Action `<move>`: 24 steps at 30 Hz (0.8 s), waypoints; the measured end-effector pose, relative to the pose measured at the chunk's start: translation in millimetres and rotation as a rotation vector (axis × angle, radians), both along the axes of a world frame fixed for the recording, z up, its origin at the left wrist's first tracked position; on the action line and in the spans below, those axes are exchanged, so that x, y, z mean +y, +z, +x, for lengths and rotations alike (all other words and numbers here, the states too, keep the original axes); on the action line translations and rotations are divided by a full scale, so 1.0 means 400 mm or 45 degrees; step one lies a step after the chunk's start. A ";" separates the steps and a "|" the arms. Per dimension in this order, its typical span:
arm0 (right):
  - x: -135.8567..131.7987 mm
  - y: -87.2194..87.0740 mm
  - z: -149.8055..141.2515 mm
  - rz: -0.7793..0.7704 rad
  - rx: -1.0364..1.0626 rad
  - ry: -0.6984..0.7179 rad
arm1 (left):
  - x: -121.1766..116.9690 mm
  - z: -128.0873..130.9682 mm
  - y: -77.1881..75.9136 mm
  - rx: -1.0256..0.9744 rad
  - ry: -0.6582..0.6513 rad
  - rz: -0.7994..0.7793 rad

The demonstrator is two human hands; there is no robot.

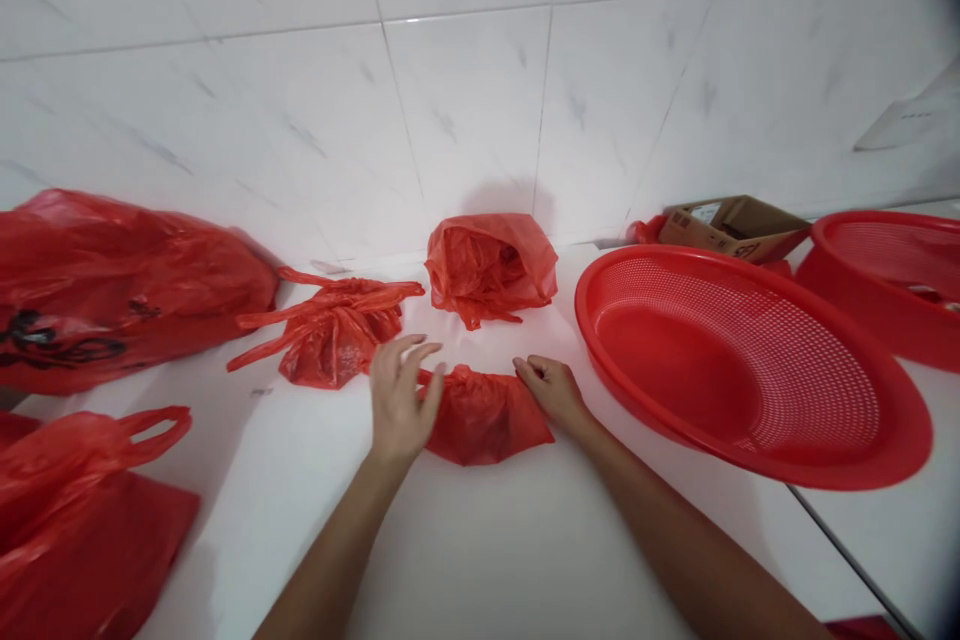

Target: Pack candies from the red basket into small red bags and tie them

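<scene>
Red plastic bag (486,420) lay flattened on the white countertop (480,560), between the person's two hands, a narrow end of it reaching toward the left hand; left hand (401,400) stood open, its fingers (409,357) spread apart and curved, at the bag's left end, gripping nothing that showed; right hand (553,392) sat at the bag's upper right edge, its fingers (529,370) bent down against the plastic, though whether they pinched it or only pressed on it could not be told; just beyond lay a crumpled red bag (330,345) with its handles stretched out, and a bunched red bag (491,270) sat near the white tiled wall (465,90); a large red bag (112,290) with black print lay far to the left, and another red bag (75,530) with a looped handle lay nearer the person; to the right sat a red perforated basket (720,365), with a second red basket (885,285) beyond it and a cardboard box (735,230) by the wall.
</scene>
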State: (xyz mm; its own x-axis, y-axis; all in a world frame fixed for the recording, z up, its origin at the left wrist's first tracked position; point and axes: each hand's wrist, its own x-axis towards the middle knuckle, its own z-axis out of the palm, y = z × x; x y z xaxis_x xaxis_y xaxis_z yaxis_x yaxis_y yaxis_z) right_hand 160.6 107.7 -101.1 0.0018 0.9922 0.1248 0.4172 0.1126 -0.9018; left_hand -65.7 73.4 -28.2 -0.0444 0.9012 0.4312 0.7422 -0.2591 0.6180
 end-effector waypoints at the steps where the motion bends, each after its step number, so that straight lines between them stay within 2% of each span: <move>1: 0.000 0.000 0.000 0.008 0.019 0.004 | 0.005 0.023 0.003 0.190 -0.113 -0.057; 3: 0.000 0.001 0.002 0.031 0.065 0.002 | 0.020 0.061 0.001 0.416 -0.290 -0.221; 6: -0.001 0.008 0.006 0.080 0.155 -0.045 | 0.036 0.090 -0.010 0.494 -0.425 -0.377; 9: -0.005 0.018 0.006 0.114 0.237 -0.100 | 0.025 0.092 -0.009 0.498 -0.475 -0.473; 13: -0.013 0.028 0.002 0.119 0.290 -0.081 | -0.022 0.071 0.025 0.400 -0.491 -0.599; 18: -0.010 0.015 0.002 0.087 0.281 -0.035 | -0.066 -0.014 0.095 0.120 -0.531 -0.794; 21: -0.008 0.003 0.000 0.064 0.261 -0.022 | -0.064 -0.094 0.135 -0.044 -0.451 -0.833; 24: -0.011 -0.001 -0.003 0.048 0.232 -0.010 | -0.049 -0.175 0.166 -0.021 -0.362 -0.804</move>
